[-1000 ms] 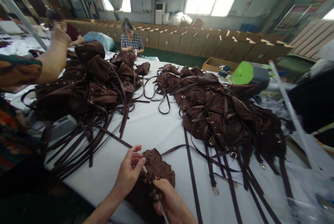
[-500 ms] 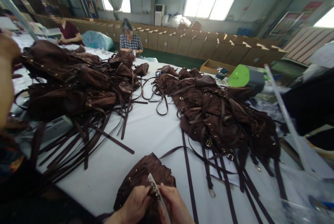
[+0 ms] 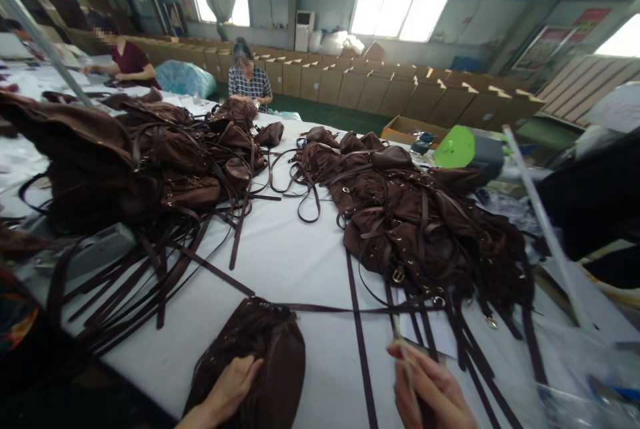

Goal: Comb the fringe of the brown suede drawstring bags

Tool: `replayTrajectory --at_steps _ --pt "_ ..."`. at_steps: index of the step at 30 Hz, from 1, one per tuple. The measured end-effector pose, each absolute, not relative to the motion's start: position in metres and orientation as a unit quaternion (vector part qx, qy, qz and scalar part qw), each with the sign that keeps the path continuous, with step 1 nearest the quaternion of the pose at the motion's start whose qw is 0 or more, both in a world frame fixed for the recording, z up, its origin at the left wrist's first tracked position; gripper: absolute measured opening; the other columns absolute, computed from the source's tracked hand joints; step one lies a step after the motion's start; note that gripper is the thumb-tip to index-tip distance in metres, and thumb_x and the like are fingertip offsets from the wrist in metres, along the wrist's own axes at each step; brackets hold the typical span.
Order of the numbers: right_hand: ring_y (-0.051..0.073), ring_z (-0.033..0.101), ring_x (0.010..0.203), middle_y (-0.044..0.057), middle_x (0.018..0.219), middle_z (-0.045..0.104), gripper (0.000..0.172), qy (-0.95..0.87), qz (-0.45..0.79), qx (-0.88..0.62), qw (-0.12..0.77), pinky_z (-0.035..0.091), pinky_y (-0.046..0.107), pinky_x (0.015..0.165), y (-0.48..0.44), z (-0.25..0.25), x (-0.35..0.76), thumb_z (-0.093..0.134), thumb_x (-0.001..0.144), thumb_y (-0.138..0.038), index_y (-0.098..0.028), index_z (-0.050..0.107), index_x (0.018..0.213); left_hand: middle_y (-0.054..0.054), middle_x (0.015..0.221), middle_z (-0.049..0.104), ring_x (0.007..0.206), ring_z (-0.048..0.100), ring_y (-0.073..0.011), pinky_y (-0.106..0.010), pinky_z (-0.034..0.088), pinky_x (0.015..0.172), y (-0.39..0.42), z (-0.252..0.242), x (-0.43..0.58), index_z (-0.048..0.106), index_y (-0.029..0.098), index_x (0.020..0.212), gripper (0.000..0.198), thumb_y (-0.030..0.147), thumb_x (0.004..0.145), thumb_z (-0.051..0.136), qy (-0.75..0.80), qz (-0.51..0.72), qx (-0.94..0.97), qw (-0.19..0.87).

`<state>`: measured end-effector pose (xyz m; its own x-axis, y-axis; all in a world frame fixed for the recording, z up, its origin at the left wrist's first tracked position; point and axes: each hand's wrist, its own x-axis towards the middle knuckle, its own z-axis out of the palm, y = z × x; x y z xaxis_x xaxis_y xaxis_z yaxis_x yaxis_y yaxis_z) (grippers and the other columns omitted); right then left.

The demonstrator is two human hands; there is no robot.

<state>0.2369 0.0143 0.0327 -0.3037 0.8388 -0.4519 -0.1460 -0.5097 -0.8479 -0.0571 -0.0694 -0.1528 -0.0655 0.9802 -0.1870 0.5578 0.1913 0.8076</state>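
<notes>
On the white tabletop (image 3: 320,262) lies a brown handbag (image 3: 286,369), clutched by the left hand (image 3: 231,385); the right hand (image 3: 429,385) pinches a thin pale strip (image 3: 410,379), well apart from it. Whether the handbag is finished, I cannot tell.

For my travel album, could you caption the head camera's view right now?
Left hand on a dark brown bag, right hand holding a thin pale strip, at a white table.

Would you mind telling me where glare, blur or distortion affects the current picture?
Head view: the large window glares white; head view: the brown bag is dark, with murky folds; head view: the right hand looks slightly soft, with likely wide-lens stretch toward the edges.
</notes>
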Motion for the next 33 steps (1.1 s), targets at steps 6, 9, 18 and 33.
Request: replayTrajectory --at_steps 6,9,18,33 --pt "0.012 0.050 0.039 -0.004 0.053 0.055 0.038 -0.536 0.635 -0.529 0.169 0.037 0.022 0.039 0.028 -0.034 0.168 0.047 0.082 -0.042 -0.016 0.061 0.106 -0.009 0.112 0.059 0.107 0.052 -0.0235 -0.041 0.042 0.097 -0.045 -0.085 -0.048 0.059 0.020 0.101 0.030 0.038 0.094 0.036 0.658 0.287 0.612 0.331" --pt "0.015 0.062 0.063 0.003 0.073 0.066 0.026 -0.645 0.588 -0.455 0.179 0.045 0.024 0.056 0.022 -0.040 0.126 0.048 0.081 -0.032 -0.018 0.064 0.095 -0.008 0.122 0.052 0.116 0.044 -0.0239 -0.045 0.037 0.101 -0.037 -0.042 -0.045 0.057 0.021 0.101 0.018 0.024 0.091 0.043 0.622 0.259 0.698 0.242" --pt "0.006 0.034 0.026 -0.007 0.035 0.043 0.041 -0.463 0.826 -0.315 0.062 0.019 0.017 0.029 -0.013 -0.058 0.098 0.061 0.074 -0.055 -0.017 0.052 0.061 -0.007 0.127 0.051 0.116 0.048 -0.0244 -0.043 0.036 0.102 -0.028 -0.007 -0.079 0.057 0.021 0.091 0.017 0.031 0.092 0.043 0.622 0.293 0.631 0.359" --pt "0.005 0.026 0.026 -0.010 0.033 0.036 0.042 -0.264 0.888 -0.312 0.213 0.022 0.017 0.029 -0.026 -0.037 0.122 0.065 0.072 -0.059 -0.019 0.057 0.069 -0.008 0.090 0.065 0.084 0.056 -0.0232 -0.039 0.041 0.083 -0.070 -0.090 -0.026 0.063 0.022 0.095 0.028 0.035 0.091 0.039 0.576 0.299 0.668 0.364"
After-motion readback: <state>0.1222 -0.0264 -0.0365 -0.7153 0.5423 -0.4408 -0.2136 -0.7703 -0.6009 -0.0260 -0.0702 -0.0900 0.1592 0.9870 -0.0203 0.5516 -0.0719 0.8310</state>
